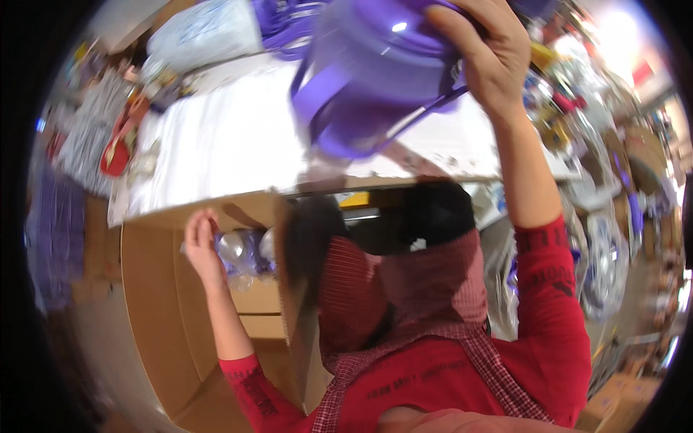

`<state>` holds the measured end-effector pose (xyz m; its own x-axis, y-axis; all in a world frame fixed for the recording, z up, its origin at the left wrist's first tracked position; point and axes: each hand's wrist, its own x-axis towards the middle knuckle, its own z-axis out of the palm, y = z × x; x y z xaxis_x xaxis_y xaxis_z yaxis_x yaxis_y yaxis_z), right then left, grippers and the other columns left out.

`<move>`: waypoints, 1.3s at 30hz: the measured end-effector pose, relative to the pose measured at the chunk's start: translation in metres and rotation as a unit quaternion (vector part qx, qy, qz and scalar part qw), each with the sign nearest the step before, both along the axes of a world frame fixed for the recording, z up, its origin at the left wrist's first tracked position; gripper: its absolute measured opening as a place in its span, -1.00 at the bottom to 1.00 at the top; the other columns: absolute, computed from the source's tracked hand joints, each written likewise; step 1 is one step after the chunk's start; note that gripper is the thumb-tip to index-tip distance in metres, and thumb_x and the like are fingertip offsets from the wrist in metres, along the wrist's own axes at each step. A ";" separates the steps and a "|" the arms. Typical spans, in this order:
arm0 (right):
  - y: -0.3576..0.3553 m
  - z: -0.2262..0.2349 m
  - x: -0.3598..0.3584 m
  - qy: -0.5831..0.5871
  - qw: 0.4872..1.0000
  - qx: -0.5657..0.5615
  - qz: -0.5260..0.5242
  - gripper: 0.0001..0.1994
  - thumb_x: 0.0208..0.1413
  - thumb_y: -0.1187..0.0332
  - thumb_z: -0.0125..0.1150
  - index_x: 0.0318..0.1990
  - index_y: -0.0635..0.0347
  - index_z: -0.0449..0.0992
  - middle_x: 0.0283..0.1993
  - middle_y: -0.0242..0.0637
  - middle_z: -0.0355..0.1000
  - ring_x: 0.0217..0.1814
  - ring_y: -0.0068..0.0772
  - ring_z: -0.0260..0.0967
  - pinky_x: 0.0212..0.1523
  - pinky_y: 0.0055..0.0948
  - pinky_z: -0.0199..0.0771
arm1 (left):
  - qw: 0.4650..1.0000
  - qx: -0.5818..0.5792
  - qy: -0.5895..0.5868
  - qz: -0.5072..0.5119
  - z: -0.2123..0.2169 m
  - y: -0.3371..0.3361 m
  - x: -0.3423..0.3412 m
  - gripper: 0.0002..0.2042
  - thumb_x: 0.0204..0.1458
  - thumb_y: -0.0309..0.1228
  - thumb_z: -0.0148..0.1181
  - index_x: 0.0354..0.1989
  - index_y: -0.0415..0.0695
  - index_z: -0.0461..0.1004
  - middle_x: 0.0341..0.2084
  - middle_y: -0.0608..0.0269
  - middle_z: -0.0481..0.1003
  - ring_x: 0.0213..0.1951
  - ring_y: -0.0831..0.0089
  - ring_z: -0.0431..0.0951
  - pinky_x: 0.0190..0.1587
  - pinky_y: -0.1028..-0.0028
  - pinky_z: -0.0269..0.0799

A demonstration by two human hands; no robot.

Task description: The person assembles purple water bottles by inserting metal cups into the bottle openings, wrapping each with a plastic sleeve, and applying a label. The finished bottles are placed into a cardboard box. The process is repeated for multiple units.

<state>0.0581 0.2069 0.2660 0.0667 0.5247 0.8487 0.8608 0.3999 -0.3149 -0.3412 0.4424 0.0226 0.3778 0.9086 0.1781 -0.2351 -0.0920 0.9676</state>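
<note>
Right hand gripping purple jug, left hand in cardboard box

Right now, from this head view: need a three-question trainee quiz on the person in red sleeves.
1. True or false: the raised hand grips a purple plastic jug.
2. Multiple choice: the lower hand reaches into A) a cardboard box, B) a metal bin, C) a drawer.
3. Fill in: the wrapped items by that hand's fingers are covered in clear ____.
Key: 1 true; 2 A; 3 plastic.
</note>
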 end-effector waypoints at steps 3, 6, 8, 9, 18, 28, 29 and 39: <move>-0.036 0.001 -0.018 0.074 0.978 -0.058 0.188 -0.83 0.15 0.33 0.20 -0.24 0.22 0.60 -0.19 -0.25 0.53 -0.06 -0.34 0.45 0.00 -0.44 0.39 | 0.974 0.112 -0.080 -0.178 0.092 -0.039 0.101 -0.50 0.23 -0.15 -0.01 0.17 -0.33 0.27 0.13 -0.06 0.35 0.20 0.20 0.34 0.23 0.26 0.25; -0.053 -0.046 -0.028 0.107 0.965 -0.080 0.224 -0.85 0.04 0.41 0.27 -0.24 0.25 0.60 -0.14 -0.24 0.51 0.08 -0.27 0.41 0.08 -0.36 0.36 | 0.855 -0.115 -0.208 -0.461 0.119 -0.118 0.185 -0.16 0.10 0.06 0.09 0.39 -0.28 -0.05 0.28 -0.05 0.15 0.27 0.19 0.24 0.29 0.23 0.17; -0.083 -0.097 -0.022 0.111 0.983 -0.066 0.130 -0.82 0.11 0.34 0.23 -0.19 0.19 0.62 -0.06 -0.20 0.50 0.04 -0.24 0.41 0.15 -0.35 0.33 | 0.862 0.015 0.006 -0.506 0.120 -0.150 0.219 -0.05 -0.04 0.11 0.24 0.40 -0.24 -0.04 0.24 -0.13 0.22 0.23 0.19 0.31 0.28 0.25 0.23; -0.114 -0.128 -0.015 0.231 0.969 -0.087 0.018 -0.79 0.10 0.37 0.22 -0.13 0.20 0.59 -0.05 -0.20 0.50 0.05 -0.31 0.41 0.12 -0.40 0.36 | 0.854 -0.005 0.026 -0.519 0.117 -0.156 0.224 -0.09 -0.02 0.11 0.21 0.37 -0.23 0.02 0.19 -0.09 0.28 0.16 0.18 0.38 0.24 0.25 0.27; -0.350 -0.355 0.095 0.468 0.837 -0.008 -0.283 -0.72 -0.05 0.41 0.38 -0.15 0.18 0.51 0.13 -0.17 0.34 0.09 -0.26 0.37 0.07 -0.39 0.36 | 0.941 -0.048 0.259 -0.214 0.062 -0.116 0.254 -0.50 0.10 -0.05 0.20 0.08 -0.15 0.38 -0.16 0.15 0.47 -0.13 0.39 0.47 -0.05 0.48 0.38; -0.314 -0.343 0.114 0.451 0.824 -0.015 -0.342 -0.75 -0.07 0.57 0.33 -0.18 0.18 0.59 -0.30 -0.36 0.39 -0.38 -0.52 0.34 -0.27 -0.56 0.36 | 0.901 0.020 0.364 -0.234 0.069 -0.126 0.290 -0.46 0.07 0.02 0.20 0.04 -0.18 0.44 -0.17 0.16 0.48 -0.14 0.42 0.45 -0.02 0.49 0.34; -0.315 -0.343 0.114 0.491 0.800 -0.023 -0.346 -0.76 -0.07 0.57 0.32 -0.18 0.18 0.59 -0.30 -0.34 0.39 -0.37 -0.51 0.35 -0.27 -0.55 0.36 | 0.898 0.040 0.370 -0.236 0.069 -0.123 0.291 -0.45 0.07 0.03 0.19 0.04 -0.19 0.44 -0.16 0.16 0.49 -0.13 0.42 0.45 -0.01 0.49 0.33; -0.329 -0.336 0.088 0.231 0.838 -0.071 -0.489 -0.85 -0.12 0.56 0.37 -0.33 0.24 0.57 0.07 -0.14 0.39 0.01 -0.19 0.40 -0.01 -0.34 0.39 | 0.823 0.187 0.495 -0.206 0.098 -0.115 0.296 -0.34 0.02 0.27 -0.05 -0.28 -0.16 0.64 -0.40 0.10 0.60 -0.36 0.22 0.57 -0.16 0.31 0.43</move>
<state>0.1465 -0.1226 -0.0698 0.8282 0.1217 0.5471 0.5283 -0.4954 -0.6896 -0.0456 0.3278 0.1203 0.7680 0.6188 -0.1652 0.5666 -0.5363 0.6255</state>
